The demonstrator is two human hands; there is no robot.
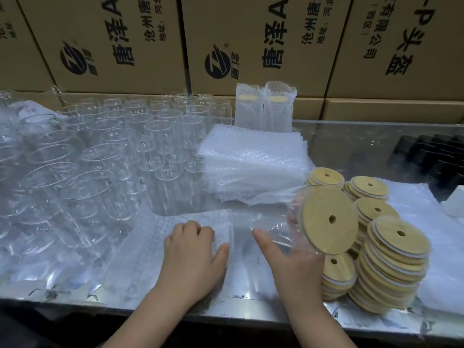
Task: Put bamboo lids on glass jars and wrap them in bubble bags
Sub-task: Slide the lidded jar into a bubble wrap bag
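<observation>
Right hand [293, 267] round lidded jar [288, 222] (left hand [193, 252] on bag [200, 219])

Lidded jar held on its side beside a flat bubble bag

The right hand [296, 270] grips a glass jar [273, 222] tilted onto its side, thumb on the near wall, with its bamboo lid [330, 219] facing the camera and its base pointing towards the left hand [193, 257], whose curled fingers hold the edge of a bubble bag [198, 217] lying flat on the shiny table [238, 295]. Open jars [113, 151] crowd the left side, a stack of bubble bags [253, 156] sits behind the hands, and two wrapped jars [266, 106] stand upright behind that stack, against printed cardboard boxes [251, 41]. Leaning piles of loose lids [389, 267] rest just right of the held jar.
</observation>
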